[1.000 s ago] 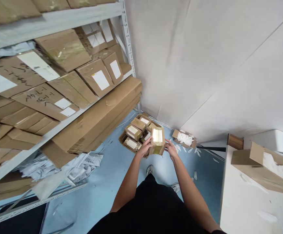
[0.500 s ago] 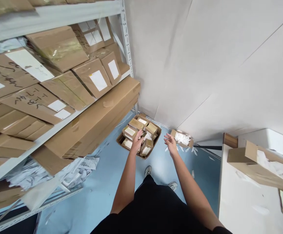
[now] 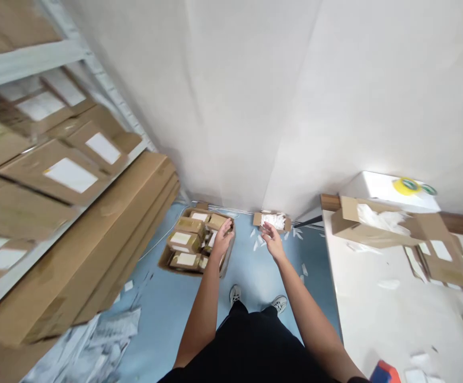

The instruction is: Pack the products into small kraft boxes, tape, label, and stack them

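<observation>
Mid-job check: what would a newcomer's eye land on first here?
Probably the person's open hands mid-picture: the left hand in front of the carton of packages on the floor, the right hand to the carton's right, neither holding anything. Next, likely the yellow tape on the white box at right, then the shelf loaded with boxes at left.

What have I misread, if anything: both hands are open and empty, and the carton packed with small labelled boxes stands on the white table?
One thing is wrong: the carton stands on the blue floor, not on the white table, as the head view shows. The left hand and right hand are indeed open and empty.
</observation>
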A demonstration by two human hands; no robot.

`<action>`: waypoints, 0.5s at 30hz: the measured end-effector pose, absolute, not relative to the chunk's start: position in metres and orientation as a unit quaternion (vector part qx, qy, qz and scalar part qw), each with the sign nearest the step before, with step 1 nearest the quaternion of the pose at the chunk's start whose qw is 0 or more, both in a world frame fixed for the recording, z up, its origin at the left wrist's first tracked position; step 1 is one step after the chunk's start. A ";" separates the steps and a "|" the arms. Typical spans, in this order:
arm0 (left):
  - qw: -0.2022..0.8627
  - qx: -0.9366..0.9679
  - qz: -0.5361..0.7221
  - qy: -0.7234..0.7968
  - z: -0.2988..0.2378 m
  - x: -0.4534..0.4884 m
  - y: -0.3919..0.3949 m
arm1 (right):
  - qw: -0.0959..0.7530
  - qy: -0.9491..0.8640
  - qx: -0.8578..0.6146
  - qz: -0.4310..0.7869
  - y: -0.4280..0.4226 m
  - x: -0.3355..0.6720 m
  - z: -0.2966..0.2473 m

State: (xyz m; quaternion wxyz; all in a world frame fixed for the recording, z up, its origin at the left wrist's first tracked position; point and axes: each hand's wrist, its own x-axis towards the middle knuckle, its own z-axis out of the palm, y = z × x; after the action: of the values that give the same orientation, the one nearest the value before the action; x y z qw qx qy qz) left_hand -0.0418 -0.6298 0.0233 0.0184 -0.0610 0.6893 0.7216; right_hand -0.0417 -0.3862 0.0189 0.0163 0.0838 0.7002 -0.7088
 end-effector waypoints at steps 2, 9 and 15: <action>0.042 -0.030 0.718 0.694 0.028 -0.055 -0.589 | -0.012 0.697 0.106 -0.709 -0.347 -0.039 0.025; 0.137 0.086 0.696 0.700 0.057 -0.100 -0.411 | -0.143 0.657 0.190 -0.716 -0.186 -0.019 0.054; 0.203 0.190 0.665 0.693 0.083 -0.098 -0.245 | -0.252 0.623 0.257 -0.695 -0.052 0.037 0.076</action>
State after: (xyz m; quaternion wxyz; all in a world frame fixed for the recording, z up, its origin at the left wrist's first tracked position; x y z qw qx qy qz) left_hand -0.0980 -0.2445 0.0832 0.2026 0.1905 0.6934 0.6648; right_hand 0.0374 -0.0523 0.0761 -0.2523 0.2569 0.6227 -0.6947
